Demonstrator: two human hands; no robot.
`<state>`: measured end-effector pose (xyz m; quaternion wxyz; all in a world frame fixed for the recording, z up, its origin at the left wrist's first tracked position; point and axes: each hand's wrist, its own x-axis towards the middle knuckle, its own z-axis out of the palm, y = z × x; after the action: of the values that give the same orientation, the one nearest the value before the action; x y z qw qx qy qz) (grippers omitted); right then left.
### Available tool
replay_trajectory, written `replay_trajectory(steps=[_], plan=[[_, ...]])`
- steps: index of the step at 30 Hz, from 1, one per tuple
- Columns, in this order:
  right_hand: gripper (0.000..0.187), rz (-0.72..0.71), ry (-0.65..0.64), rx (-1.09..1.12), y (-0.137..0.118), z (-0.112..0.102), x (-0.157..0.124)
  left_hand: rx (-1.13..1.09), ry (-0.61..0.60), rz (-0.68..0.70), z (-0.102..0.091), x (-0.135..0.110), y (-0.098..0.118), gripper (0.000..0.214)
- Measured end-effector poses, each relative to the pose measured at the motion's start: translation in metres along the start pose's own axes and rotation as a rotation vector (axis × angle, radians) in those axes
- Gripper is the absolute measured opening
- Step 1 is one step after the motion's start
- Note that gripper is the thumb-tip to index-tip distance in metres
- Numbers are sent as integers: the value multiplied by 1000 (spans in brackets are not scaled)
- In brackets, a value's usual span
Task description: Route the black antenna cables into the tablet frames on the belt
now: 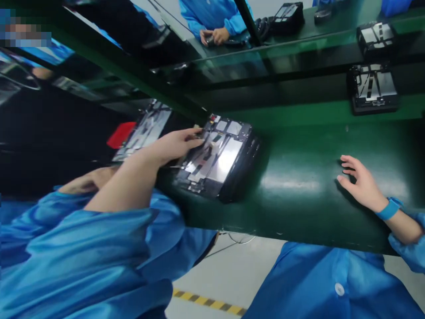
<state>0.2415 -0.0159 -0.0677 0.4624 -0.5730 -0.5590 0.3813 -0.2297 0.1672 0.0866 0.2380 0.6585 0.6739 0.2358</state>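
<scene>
At the centre of your view, taken as the clock's hub, a stack of dark, flat units (224,155) with silvery panels sits askew on the green bench (295,150). Your left hand (179,144) reaches in from 8 o'clock, its fingertips at the stack's left edge; the fingers are extended, but whether they grip anything cannot be told from this angle. Out at 3 o'clock, your right hand (360,184) holds nothing, its fingers apart and loosely curled, with a blue band (389,209) around the wrist. Between 2 and 3 o'clock, well apart from the stack, lies a similar dark unit (375,88); a farther unit (376,37) shows at 2. Toward 9 o'clock, a co-worker's hand (94,178) is partly hidden behind your forearm, near a red piece (121,135) and more silver-panelled parts (148,128). At 12, another person's hands (219,35) meet around a small object.
</scene>
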Motion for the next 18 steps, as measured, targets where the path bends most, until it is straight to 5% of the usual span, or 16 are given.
replay_trajectory(steps=[3, 5, 9, 13, 18], plan=[[63, 180, 160, 219, 4, -13, 30, 393, 103, 224, 38, -26, 38, 40], [65, 275, 357, 400, 4, -24, 62, 349, 79, 345, 71, -51, 63, 36], [40, 420, 742, 646, -1, -53, 137, 45, -264, 466, 158, -89, 92, 34], [23, 474, 829, 616, -11, -81, 186, -93, -266, 465, 235, -84, 98, 35], [8, 582, 800, 611, -19, -102, 215, -137, -228, 489, 267, -68, 90, 32]])
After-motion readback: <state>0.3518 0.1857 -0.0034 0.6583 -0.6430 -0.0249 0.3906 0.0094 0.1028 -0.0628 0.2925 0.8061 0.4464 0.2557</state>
